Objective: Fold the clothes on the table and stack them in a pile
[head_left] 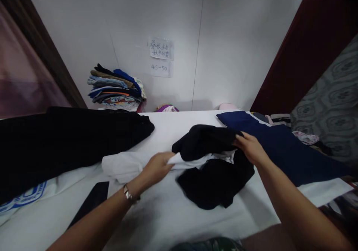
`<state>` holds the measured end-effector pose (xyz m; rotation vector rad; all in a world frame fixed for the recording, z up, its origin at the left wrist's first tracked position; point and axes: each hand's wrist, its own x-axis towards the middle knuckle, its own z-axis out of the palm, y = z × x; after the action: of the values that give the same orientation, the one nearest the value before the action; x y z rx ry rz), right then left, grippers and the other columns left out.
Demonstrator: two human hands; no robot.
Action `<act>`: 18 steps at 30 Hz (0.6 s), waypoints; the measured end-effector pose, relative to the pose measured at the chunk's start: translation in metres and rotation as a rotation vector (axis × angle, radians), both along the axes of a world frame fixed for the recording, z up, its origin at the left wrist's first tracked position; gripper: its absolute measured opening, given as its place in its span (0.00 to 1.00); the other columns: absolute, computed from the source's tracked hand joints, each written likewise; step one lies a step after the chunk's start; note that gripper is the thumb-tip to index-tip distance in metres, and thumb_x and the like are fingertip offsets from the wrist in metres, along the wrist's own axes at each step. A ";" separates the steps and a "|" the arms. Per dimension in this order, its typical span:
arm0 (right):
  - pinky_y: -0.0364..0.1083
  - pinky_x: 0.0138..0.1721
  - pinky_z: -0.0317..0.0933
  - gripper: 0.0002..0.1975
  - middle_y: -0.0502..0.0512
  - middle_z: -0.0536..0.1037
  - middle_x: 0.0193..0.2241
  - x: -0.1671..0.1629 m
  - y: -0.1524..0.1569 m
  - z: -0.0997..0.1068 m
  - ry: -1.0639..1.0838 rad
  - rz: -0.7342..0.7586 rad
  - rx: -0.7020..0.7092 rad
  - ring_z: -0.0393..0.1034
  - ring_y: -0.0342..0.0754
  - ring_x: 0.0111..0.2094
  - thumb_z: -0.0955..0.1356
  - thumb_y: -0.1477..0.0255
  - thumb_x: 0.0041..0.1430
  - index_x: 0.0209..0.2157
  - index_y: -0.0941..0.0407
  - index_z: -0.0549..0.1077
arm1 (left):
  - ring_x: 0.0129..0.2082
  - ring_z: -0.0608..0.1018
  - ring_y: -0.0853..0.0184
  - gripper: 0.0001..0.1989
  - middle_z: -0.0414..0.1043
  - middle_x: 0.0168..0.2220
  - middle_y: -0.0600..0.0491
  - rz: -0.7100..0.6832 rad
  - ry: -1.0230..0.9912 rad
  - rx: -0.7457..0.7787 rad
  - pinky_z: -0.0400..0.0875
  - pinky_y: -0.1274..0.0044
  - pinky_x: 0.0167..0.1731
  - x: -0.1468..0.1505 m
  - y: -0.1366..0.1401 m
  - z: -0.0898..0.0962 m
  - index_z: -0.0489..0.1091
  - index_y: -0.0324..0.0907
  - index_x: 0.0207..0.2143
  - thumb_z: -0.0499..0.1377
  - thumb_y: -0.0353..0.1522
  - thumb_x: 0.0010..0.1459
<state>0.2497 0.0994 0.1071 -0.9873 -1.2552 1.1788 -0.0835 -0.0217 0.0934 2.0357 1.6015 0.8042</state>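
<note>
A bunched black garment (218,184) lies on the white table, with white cloth (192,162) showing between its folds. My left hand (156,166), with a metal bracelet at the wrist, is closed on the edge of that white cloth. Farther right, my right hand (250,146) pinches the upper part of the black garment, lifting it slightly. Whether the white cloth is part of the black garment I cannot tell. A crumpled white cloth (121,165) lies just left of my left hand.
A large black garment (69,135) covers the table's left side, over white fabric with blue print (28,199). Dark blue cloth (268,146) lies on the right. Folded clothes (114,89) are stacked by the wall behind, near handwritten paper signs (160,55).
</note>
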 end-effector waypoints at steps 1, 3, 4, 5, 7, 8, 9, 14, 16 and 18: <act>0.47 0.32 0.71 0.11 0.52 0.78 0.27 -0.011 0.023 0.012 -0.002 0.015 0.026 0.72 0.45 0.27 0.76 0.66 0.44 0.29 0.58 0.78 | 0.30 0.76 0.64 0.10 0.77 0.30 0.55 0.037 -0.026 0.021 0.65 0.77 0.30 -0.006 0.018 0.006 0.74 0.45 0.27 0.54 0.35 0.56; 0.47 0.32 0.71 0.10 0.54 0.78 0.27 -0.038 0.072 0.038 -0.020 0.041 0.073 0.72 0.45 0.27 0.75 0.69 0.46 0.30 0.60 0.78 | 0.30 0.77 0.61 0.10 0.77 0.27 0.54 0.176 -0.053 0.090 0.66 0.76 0.30 -0.022 0.061 0.020 0.75 0.44 0.26 0.56 0.36 0.54; 0.46 0.31 0.70 0.10 0.55 0.78 0.28 -0.053 0.095 0.052 -0.036 0.029 0.099 0.72 0.45 0.28 0.74 0.70 0.48 0.31 0.61 0.77 | 0.31 0.77 0.60 0.10 0.78 0.28 0.52 0.266 -0.048 0.141 0.67 0.75 0.31 -0.031 0.083 0.028 0.75 0.43 0.26 0.56 0.36 0.54; 0.45 0.32 0.70 0.10 0.55 0.79 0.30 -0.068 0.117 0.064 -0.048 0.002 0.134 0.73 0.45 0.30 0.72 0.70 0.51 0.34 0.62 0.77 | 0.35 0.77 0.58 0.10 0.79 0.31 0.50 0.350 -0.046 0.195 0.68 0.74 0.34 -0.041 0.105 0.036 0.76 0.42 0.28 0.56 0.36 0.54; 0.45 0.36 0.70 0.16 0.57 0.78 0.41 -0.095 0.149 0.083 -0.060 -0.043 0.226 0.73 0.47 0.39 0.68 0.68 0.57 0.47 0.58 0.74 | 0.41 0.77 0.58 0.14 0.79 0.38 0.47 0.524 -0.089 0.218 0.68 0.73 0.39 -0.060 0.141 0.050 0.76 0.39 0.38 0.56 0.37 0.55; 0.46 0.37 0.70 0.22 0.58 0.75 0.48 -0.106 0.159 0.087 -0.081 -0.057 0.243 0.72 0.49 0.44 0.66 0.66 0.58 0.55 0.54 0.68 | 0.44 0.77 0.59 0.18 0.78 0.43 0.46 0.582 -0.099 0.201 0.68 0.73 0.41 -0.069 0.153 0.055 0.74 0.37 0.45 0.57 0.38 0.56; 0.47 0.38 0.71 0.28 0.58 0.70 0.55 -0.115 0.163 0.088 -0.114 -0.069 0.252 0.70 0.51 0.50 0.65 0.65 0.59 0.61 0.51 0.60 | 0.47 0.76 0.59 0.24 0.75 0.48 0.44 0.637 -0.095 0.171 0.67 0.73 0.44 -0.078 0.160 0.057 0.69 0.36 0.52 0.58 0.39 0.56; 0.55 0.51 0.65 0.36 0.64 0.61 0.62 -0.133 0.123 0.033 -0.421 0.117 0.275 0.64 0.56 0.56 0.66 0.68 0.57 0.66 0.57 0.52 | 0.57 0.69 0.55 0.30 0.65 0.59 0.40 0.582 0.224 0.073 0.62 0.70 0.54 -0.097 0.133 0.025 0.63 0.35 0.58 0.58 0.40 0.56; 0.56 0.56 0.59 0.30 0.63 0.67 0.58 -0.126 0.091 -0.005 -0.502 0.225 0.304 0.63 0.57 0.58 0.67 0.69 0.57 0.60 0.59 0.63 | 0.56 0.69 0.54 0.24 0.68 0.57 0.42 0.495 0.343 0.070 0.62 0.68 0.55 -0.092 0.105 0.003 0.68 0.36 0.54 0.55 0.39 0.58; 0.57 0.61 0.52 0.23 0.59 0.72 0.54 -0.113 0.060 -0.040 -0.539 0.270 0.305 0.62 0.58 0.58 0.71 0.71 0.51 0.51 0.55 0.73 | 0.54 0.71 0.54 0.21 0.71 0.53 0.43 0.398 0.370 0.063 0.63 0.67 0.54 -0.079 0.073 -0.016 0.71 0.38 0.50 0.53 0.40 0.59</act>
<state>0.1364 0.1592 0.0671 -0.9548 -1.9825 0.9025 -0.1623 0.0517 0.0772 2.0242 2.2630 0.6350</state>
